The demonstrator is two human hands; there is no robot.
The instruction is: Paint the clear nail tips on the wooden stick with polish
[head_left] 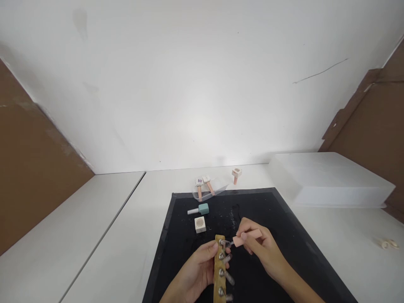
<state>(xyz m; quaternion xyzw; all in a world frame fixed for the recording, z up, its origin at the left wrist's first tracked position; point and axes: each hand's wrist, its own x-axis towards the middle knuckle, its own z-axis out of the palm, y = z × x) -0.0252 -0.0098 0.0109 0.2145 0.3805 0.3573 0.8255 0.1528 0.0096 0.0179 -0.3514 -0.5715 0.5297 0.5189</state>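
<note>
My left hand (205, 269) is closed around a wooden nail tip stand (220, 269), a narrow strip with several metal posts along it. Translucent nail tips (229, 277) stick out from the posts to the right. Between the fingers of my right hand (257, 246) is a pink nail polish brush (248, 237), gripped by its long cap. Its bristle end points left and is at the topmost nail tip; whether it touches I cannot tell. Just beyond the stand sits an open-looking cream square bottle (200, 224) with a round top.
A green nail polish bottle (203, 208) lies on the black mat (259, 206). Behind it, two pink-capped bottles (208, 185) rest on a transparent tray (221, 185), with another bottle (236, 173) beside it. A white plastic bin (331, 181) and small rings (387, 243) are at the right.
</note>
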